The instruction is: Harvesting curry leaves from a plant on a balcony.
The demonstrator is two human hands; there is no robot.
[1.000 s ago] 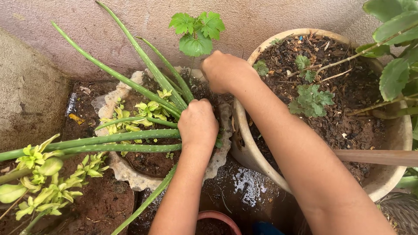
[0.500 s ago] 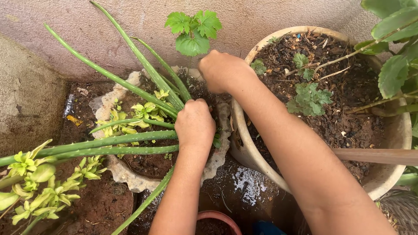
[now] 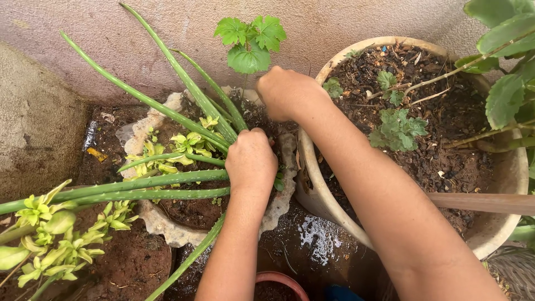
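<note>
Working in the cracked pot (image 3: 167, 231): left hand (image 3: 251, 161) curled at the aloe (image 3: 184, 184) base, right hand (image 3: 287, 92) fisted behind; grip contents indiscernible. Plant appears rooted; soil work seems unfinished.

head cam | looks steeply down | close above left hand (image 3: 251, 161), aloe pot (image 3: 167, 226)

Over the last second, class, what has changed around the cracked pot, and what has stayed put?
Almost nothing changed. The left hand stays closed at the base of the long green leaves, and the right hand stays at the cracked pot rim. The large round pot is unmoved.
</note>
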